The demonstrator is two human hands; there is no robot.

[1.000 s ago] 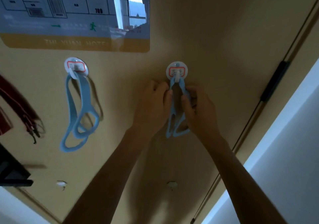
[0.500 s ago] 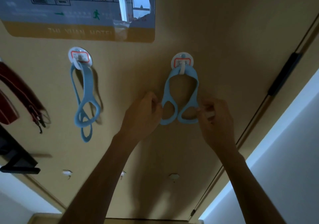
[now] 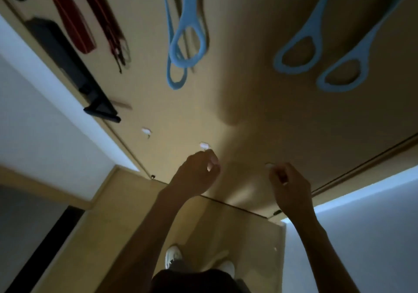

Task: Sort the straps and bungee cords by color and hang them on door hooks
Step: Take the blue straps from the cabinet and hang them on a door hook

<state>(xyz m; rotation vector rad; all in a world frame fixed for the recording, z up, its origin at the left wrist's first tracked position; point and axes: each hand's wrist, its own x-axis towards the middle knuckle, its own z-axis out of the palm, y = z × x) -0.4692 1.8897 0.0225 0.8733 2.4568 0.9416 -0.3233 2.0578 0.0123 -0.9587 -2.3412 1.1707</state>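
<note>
At left, a black lever handle [image 3: 99, 109]; down below, white shoes [image 3: 173, 256] on tan floor [image 3: 108, 258]; pale wall [image 3: 45, 123] alongside.

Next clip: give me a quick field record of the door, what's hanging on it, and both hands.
door: tan wooden door, black door handle at its left edge
blue: left light blue looped strap and right light blue looped strap, hanging apart
red: dark red flat straps, far left
hooks: small white hooks, lower down, bare
left hand: below the straps, loosely curled, empty
right hand: same

No readable text or labels.
</note>
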